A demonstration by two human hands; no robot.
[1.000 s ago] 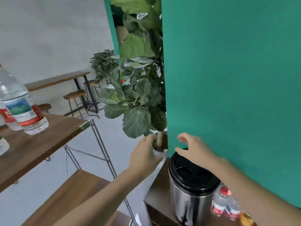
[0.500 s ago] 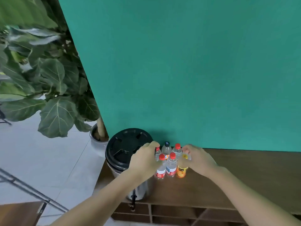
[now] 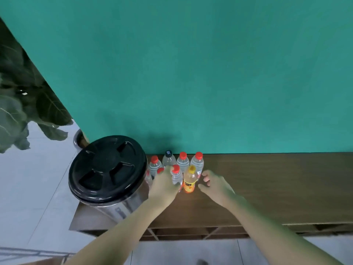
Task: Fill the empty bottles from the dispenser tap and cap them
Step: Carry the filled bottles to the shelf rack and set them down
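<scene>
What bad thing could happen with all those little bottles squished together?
The left hand is wrapped round a red-capped bottle in a tight cluster, so pulling it out might topple the yellow-capped orange bottle touching it. The right hand, close beside, could bump that one too.

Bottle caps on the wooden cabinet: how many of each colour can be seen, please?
Red caps: 5
Black cap: 1
Yellow cap: 1
Total: 7 visible caps; the left hand may hide more.
</scene>
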